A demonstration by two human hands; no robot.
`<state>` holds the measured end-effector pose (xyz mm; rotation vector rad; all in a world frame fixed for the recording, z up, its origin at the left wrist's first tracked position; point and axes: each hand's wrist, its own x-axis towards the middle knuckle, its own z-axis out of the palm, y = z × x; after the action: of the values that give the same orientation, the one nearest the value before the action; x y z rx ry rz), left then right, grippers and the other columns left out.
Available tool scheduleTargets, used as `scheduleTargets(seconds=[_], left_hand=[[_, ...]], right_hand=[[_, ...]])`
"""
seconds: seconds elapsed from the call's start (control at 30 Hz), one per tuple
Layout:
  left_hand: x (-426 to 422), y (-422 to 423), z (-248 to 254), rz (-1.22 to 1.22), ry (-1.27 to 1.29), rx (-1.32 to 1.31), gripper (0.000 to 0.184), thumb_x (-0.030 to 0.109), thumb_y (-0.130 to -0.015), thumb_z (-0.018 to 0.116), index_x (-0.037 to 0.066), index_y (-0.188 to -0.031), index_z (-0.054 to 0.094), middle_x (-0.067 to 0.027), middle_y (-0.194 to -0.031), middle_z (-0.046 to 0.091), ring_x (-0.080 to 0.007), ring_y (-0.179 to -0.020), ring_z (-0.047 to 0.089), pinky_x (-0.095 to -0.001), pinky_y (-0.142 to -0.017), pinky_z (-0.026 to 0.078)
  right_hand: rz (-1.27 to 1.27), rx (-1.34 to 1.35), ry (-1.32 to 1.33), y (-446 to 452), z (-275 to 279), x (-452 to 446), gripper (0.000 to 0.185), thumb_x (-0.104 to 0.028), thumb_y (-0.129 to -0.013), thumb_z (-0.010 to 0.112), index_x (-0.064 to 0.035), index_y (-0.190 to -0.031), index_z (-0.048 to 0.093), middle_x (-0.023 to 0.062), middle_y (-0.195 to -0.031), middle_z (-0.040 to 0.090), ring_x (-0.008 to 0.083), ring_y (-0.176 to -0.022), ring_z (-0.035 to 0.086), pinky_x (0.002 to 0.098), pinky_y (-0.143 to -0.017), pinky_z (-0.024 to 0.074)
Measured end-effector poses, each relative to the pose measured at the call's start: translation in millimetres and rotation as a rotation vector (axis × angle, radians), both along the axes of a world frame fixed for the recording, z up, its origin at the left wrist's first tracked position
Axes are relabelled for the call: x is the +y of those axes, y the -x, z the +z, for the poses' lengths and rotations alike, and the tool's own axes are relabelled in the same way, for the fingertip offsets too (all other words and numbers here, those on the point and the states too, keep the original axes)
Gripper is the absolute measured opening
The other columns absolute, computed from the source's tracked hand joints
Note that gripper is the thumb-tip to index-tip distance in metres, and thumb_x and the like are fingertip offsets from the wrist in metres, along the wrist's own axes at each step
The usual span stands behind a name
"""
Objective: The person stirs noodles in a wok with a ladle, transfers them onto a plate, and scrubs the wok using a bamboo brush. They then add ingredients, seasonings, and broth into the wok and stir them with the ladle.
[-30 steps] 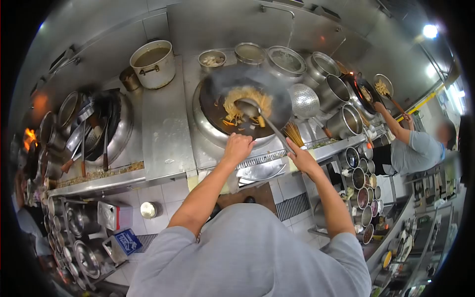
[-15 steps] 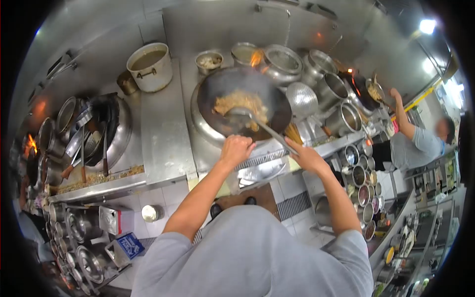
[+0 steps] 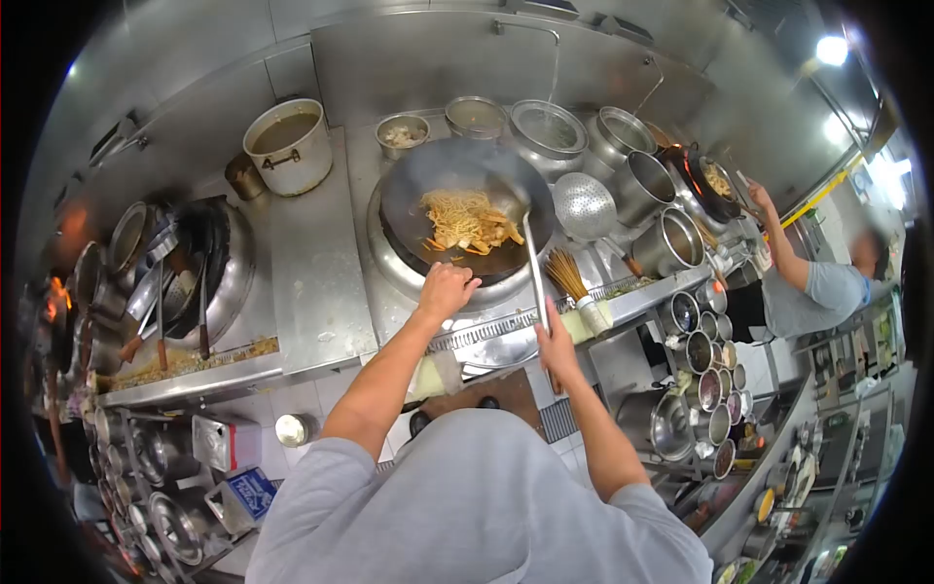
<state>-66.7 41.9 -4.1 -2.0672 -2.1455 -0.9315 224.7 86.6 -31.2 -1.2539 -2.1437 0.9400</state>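
A dark wok (image 3: 404, 180) sits on the burner in front of me, with light brown noodles (image 3: 459, 219) and orange strips inside. My left hand (image 3: 448, 290) is closed at the wok's near rim; the exact grip point is hidden under the fingers. In my right hand (image 3: 556, 346) is the handle of a long metal ladle (image 3: 535, 268). Its bowl lies in the right side of the wok, beside the noodles. Right of the wok, near my right hand, are a bamboo brush (image 3: 566, 275) and a perforated skimmer (image 3: 585, 206).
A large pot (image 3: 289, 151) of liquid stands back left. Several metal pots, including a tall pot (image 3: 671, 243), line the right side. Left, a second wok station (image 3: 229, 282) holds ladles and strainers. At far right a co-worker (image 3: 817, 292) handles another wok (image 3: 710, 185) near flames.
The ladle has swung from the wok's middle to its right side, its handle now steeper. My right hand has moved down and left. The noodles are gathered and less smoky.
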Motion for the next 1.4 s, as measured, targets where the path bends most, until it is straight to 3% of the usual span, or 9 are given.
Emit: scheduleTargets(seconds=[0.2,0.27,0.57,0.7,0.77,1.1,1.23,1.3,1.4], left_hand=[[-73.4,-16.8,22.9,0.079,-0.217,-0.095,0.049,0.017,-0.081,0.074,0.006,-0.126,0.058,-0.0195,-0.127,0.053,-0.0384,-0.119,0.049,-0.0468,-0.101,0.040],[-126.1,-21.3,-12.7,0.213,-0.137,-0.112,0.059,0.018,-0.080,0.075,0.007,-0.134,0.054,-0.0215,-0.135,0.048,-0.0413,-0.122,0.047,-0.0496,-0.104,0.038],[-200.2,-45.4,-78.5,0.545,0.535,-0.163,0.086,0.037,-0.076,0.079,0.009,-0.147,0.040,-0.0201,-0.144,0.040,-0.0394,-0.123,0.047,-0.0557,-0.094,0.045],[-193.2,-41.4,-87.2,0.553,0.567,-0.110,0.088,0.036,-0.075,0.080,0.008,-0.148,0.039,-0.0171,-0.138,0.042,-0.0375,-0.121,0.047,-0.0557,-0.090,0.047],[-190.2,-39.4,-87.6,0.567,0.572,-0.113,0.086,0.033,-0.076,0.078,0.008,-0.148,0.039,-0.0166,-0.136,0.043,-0.0370,-0.121,0.047,-0.0555,-0.089,0.049],[-184.0,-3.3,-130.7,0.629,0.405,-0.238,0.072,0.020,-0.079,0.066,-0.004,-0.142,0.041,-0.0221,-0.124,0.053,-0.0386,-0.115,0.053,-0.0456,-0.090,0.053],[-198.6,21.4,-118.3,0.654,0.201,-1.001,0.062,0.018,-0.083,0.058,-0.001,-0.141,0.043,-0.0209,-0.135,0.055,-0.0350,-0.122,0.056,-0.0441,-0.102,0.047],[-207.6,26.6,-103.3,0.344,-0.286,-2.100,0.063,0.021,-0.082,0.058,0.002,-0.140,0.045,-0.0179,-0.136,0.056,-0.0349,-0.121,0.058,-0.0467,-0.104,0.046],[-208.5,17.8,-60.1,-0.172,-0.489,-2.332,0.068,0.035,-0.085,0.054,0.004,-0.144,0.043,-0.0171,-0.143,0.051,-0.0346,-0.130,0.051,-0.0555,-0.108,0.040]], right_hand=[[-0.099,-0.115,0.142,67.3,75.0,52.1,0.070,-0.016,-0.097,0.054,-0.0144,-0.157,0.019,0.0143,-0.071,0.058,0.0192,-0.049,0.054,0.0351,-0.041,0.0465],[0.009,0.257,0.785,60.9,96.0,61.6,0.070,-0.015,-0.096,0.056,-0.0159,-0.157,0.021,0.0064,-0.070,0.053,0.0139,-0.048,0.050,0.0316,-0.039,0.0437],[0.006,0.202,0.607,127.1,72.3,118.4,0.067,-0.017,-0.099,0.054,-0.0153,-0.156,0.019,0.0020,-0.070,0.048,0.0119,-0.047,0.045,0.0316,-0.039,0.0430],[0.215,-0.360,0.294,114.0,90.9,92.5,0.065,-0.014,-0.097,0.053,-0.0200,-0.155,0.026,0.0135,-0.075,0.059,0.0245,-0.059,0.061,0.0410,-0.052,0.0521],[0.418,-0.594,-0.608,66.5,67.3,108.9,0.068,-0.016,-0.094,0.054,-0.0268,-0.155,0.026,0.0229,-0.080,0.065,0.0351,-0.069,0.067,0.0465,-0.060,0.0544],[0.207,-0.346,-0.212,-55.9,101.6,82.3,0.067,-0.017,-0.095,0.056,-0.0196,-0.155,0.027,0.0322,-0.095,0.065,0.0505,-0.090,0.062,0.0546,-0.082,0.0472],[0.157,-0.276,-0.197,-70.6,83.8,83.0,0.066,-0.020,-0.095,0.058,-0.0197,-0.155,0.029,0.0295,-0.095,0.067,0.0470,-0.086,0.064,0.0522,-0.079,0.0483],[0.167,-0.221,-0.226,-70.3,81.6,80.3,0.065,-0.022,-0.096,0.058,-0.0202,-0.155,0.030,0.0259,-0.090,0.069,0.0422,-0.077,0.066,0.0496,-0.072,0.0508],[0.078,-0.089,0.220,-33.5,77.9,83.9,0.060,-0.022,-0.099,0.055,-0.0215,-0.154,0.033,0.0050,-0.076,0.055,0.0124,-0.047,0.043,0.0319,-0.041,0.0405]])
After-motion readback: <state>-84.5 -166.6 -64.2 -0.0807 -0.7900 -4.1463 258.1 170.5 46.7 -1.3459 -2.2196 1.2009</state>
